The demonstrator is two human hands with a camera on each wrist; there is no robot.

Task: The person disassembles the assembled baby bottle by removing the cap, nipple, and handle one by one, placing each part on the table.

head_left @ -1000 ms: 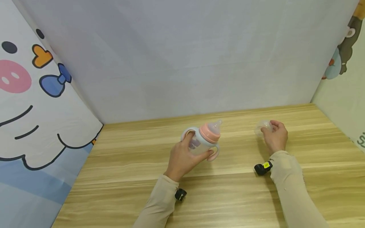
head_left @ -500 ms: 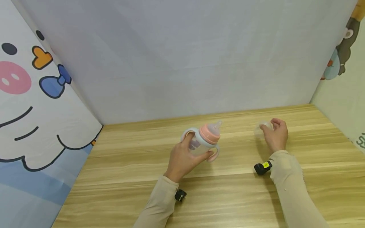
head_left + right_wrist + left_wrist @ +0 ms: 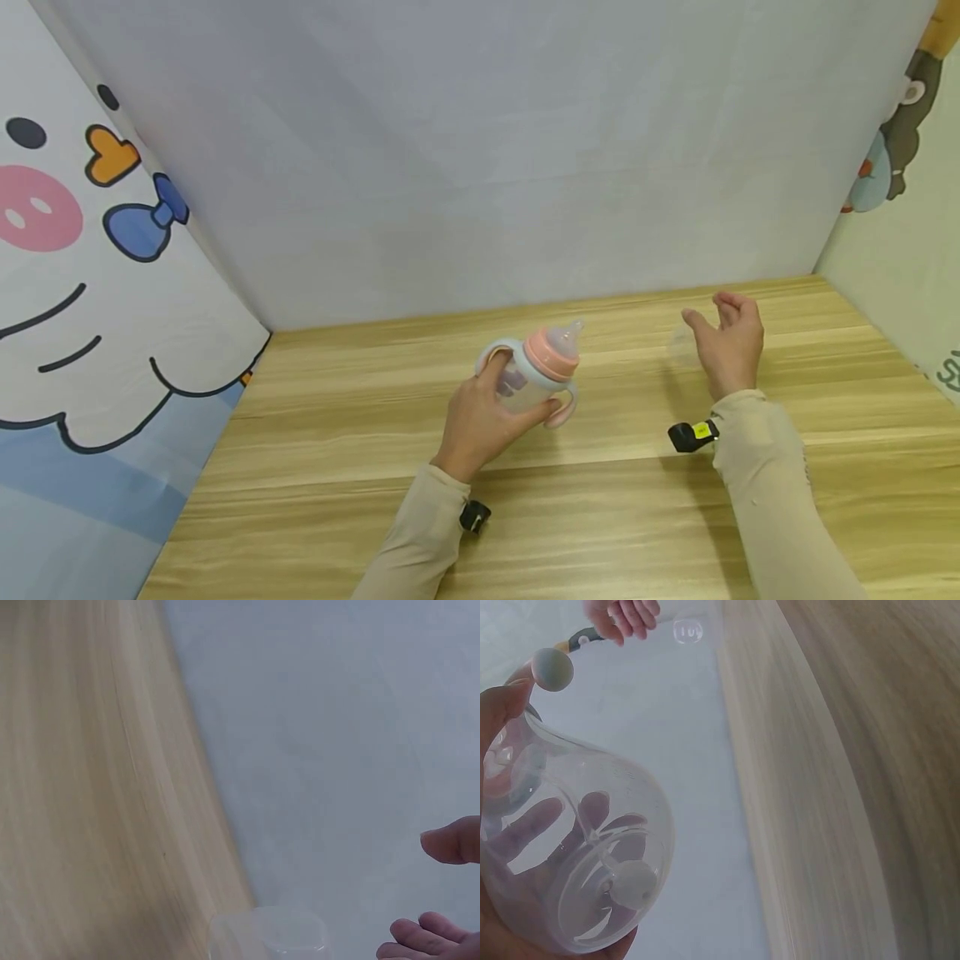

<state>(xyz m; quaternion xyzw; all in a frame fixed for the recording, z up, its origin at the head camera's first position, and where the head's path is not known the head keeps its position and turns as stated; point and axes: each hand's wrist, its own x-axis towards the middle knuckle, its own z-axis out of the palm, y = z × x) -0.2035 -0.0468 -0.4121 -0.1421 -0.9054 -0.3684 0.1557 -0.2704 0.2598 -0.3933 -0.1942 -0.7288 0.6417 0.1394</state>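
My left hand point(image 3: 483, 417) grips a baby bottle point(image 3: 531, 375) round its clear body. The bottle has a pink collar, a clear teat and two pale blue-grey handles, and it leans to the right. In the left wrist view the fingers show through the see-through bottle point(image 3: 622, 795). Toward the back right, a clear dome-shaped cap point(image 3: 681, 346) stands on the table, faint against the wood. Just above and to the right of it is my right hand point(image 3: 731, 346), thumb and fingers spread apart with nothing between them. The right wrist view shows the cap point(image 3: 270, 934) below that hand's fingers.
The wood-grain table point(image 3: 360, 500) runs back to a plain pale cloth wall point(image 3: 487, 167). Cartoon-printed panels stand on the left point(image 3: 90, 333) and right point(image 3: 900, 275). A small black camera sits on each wrist.
My right hand has let go of the clear cap and risen slightly up and away from it, fingers opening. The left hand and bottle have stayed in place.
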